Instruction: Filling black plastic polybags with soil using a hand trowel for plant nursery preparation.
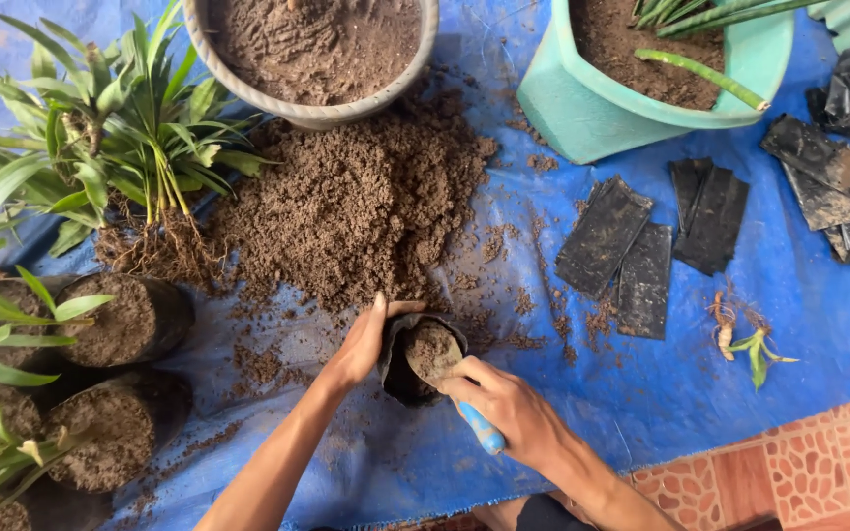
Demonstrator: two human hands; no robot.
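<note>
Black grow bag, hands steadying, trowel tipping soil

grey pot cut by top edge; trowel blade hidden under soil

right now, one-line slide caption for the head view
Left hand steadies a small black plastic grow bag while right hand tips soil in with a blue-handled trowel.
</note>
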